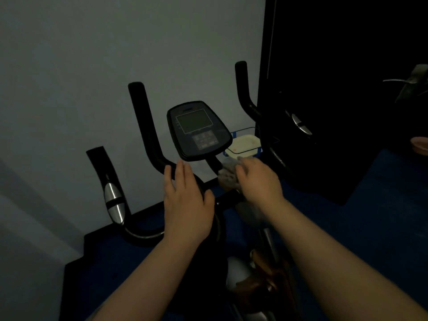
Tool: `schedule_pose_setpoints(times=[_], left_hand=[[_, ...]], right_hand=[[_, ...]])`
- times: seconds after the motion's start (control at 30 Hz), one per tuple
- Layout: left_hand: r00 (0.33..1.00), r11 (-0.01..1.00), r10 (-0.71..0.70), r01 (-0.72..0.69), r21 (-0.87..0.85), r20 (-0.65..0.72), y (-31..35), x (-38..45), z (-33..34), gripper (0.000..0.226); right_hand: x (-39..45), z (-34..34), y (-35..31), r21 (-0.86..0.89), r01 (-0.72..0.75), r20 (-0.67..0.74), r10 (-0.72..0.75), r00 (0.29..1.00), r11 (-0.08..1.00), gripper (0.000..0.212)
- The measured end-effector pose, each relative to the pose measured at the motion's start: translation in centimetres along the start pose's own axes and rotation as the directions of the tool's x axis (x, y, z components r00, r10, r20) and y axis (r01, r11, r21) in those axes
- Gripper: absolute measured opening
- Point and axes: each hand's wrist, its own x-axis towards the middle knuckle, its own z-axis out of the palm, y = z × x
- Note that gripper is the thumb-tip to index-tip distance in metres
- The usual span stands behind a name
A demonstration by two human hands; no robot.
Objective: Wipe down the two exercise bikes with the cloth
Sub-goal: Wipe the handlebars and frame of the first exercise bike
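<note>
A black exercise bike stands in front of me in dim light, with a console (pixel 198 129) between two upright handlebar horns (pixel 143 126). My left hand (pixel 186 200) rests over the curved handlebar just below the console, thumb on one side and fingers on the other. My right hand (pixel 257 179) presses a grey cloth (pixel 228 173) against the handlebar stem to the right of the console. A silver grip sensor (pixel 113 202) shows on the lower left bar. Only this one bike is clearly in view.
A pale wall (pixel 92 66) lies close behind the bike. A dark door (pixel 347 89) with a lever handle (pixel 398 81) stands at the right. A blue wire basket holding a white container (pixel 245 144) sits behind the console. The floor (pixel 382 205) is blue.
</note>
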Motion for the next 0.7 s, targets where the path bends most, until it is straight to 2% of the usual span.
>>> schedule_pose_setpoints(times=[0.07, 0.17, 0.23, 0.3, 0.4, 0.43, 0.47, 0.53, 0.6, 0.63, 0.7], left_hand=[[1.0, 1.0, -0.004, 0.004, -0.004, -0.001, 0.0, -0.1, 0.0, 0.072], [1.0, 1.0, -0.001, 0.002, -0.029, 0.013, 0.2, -0.3, 0.0, 0.072], [1.0, 1.0, 0.0, 0.001, -0.031, 0.017, 0.4, -0.1, 0.2, 0.071], [1.0, 1.0, -0.006, 0.006, -0.023, 0.026, 0.4, 0.0, 0.3, 0.07], [1.0, 0.999, -0.003, 0.004, -0.05, 0.012, 0.2, 0.0, 0.3, 0.069], [1.0, 0.998, -0.002, 0.002, -0.068, 0.005, 0.1, -0.1, 0.3, 0.07], [1.0, 0.997, -0.001, 0.001, -0.083, 0.001, 0.1, -0.3, 0.3, 0.07], [1.0, 0.995, 0.004, -0.005, -0.095, -0.006, 0.1, -0.4, 0.2, 0.07], [1.0, 0.996, 0.007, -0.008, -0.093, -0.008, 0.2, -0.4, 0.2, 0.069], [1.0, 0.996, 0.007, -0.007, -0.09, -0.008, 0.3, -0.4, 0.2, 0.069], [1.0, 0.996, 0.009, -0.01, -0.092, -0.007, 0.3, -0.3, 0.2, 0.068]], right_hand=[[0.9, 0.2, -0.4, -0.021, -0.044, 0.04, 0.044, 0.998, 0.999, 0.032], [-4.0, 0.6, 0.0, -0.028, 0.105, -0.166, -0.108, 0.98, 0.994, 0.034], [-6.1, 0.7, 0.7, -0.082, 0.183, -0.212, -0.197, 0.957, 0.98, 0.036], [-4.1, 0.5, 0.7, -0.116, 0.176, -0.156, -0.193, 0.969, 0.978, 0.03], [0.1, 0.6, -0.8, -0.154, 0.049, 0.017, -0.047, 0.999, 0.987, 0.033], [0.4, 0.7, -1.1, -0.168, 0.03, 0.028, -0.026, 0.999, 0.985, 0.033], [-0.3, 0.7, -1.2, -0.186, 0.043, -0.001, -0.044, 0.999, 0.982, 0.031], [-3.7, 0.7, -0.8, -0.179, 0.166, -0.1, -0.186, 0.977, 0.97, 0.021], [-5.7, 0.5, 0.0, -0.159, 0.278, -0.106, -0.296, 0.949, 0.948, 0.024], [-4.7, 0.1, 0.3, -0.152, 0.296, -0.074, -0.31, 0.948, 0.943, 0.024], [-0.6, -0.8, -0.4, -0.065, 0.155, 0.039, -0.153, 0.987, 0.986, 0.023]])
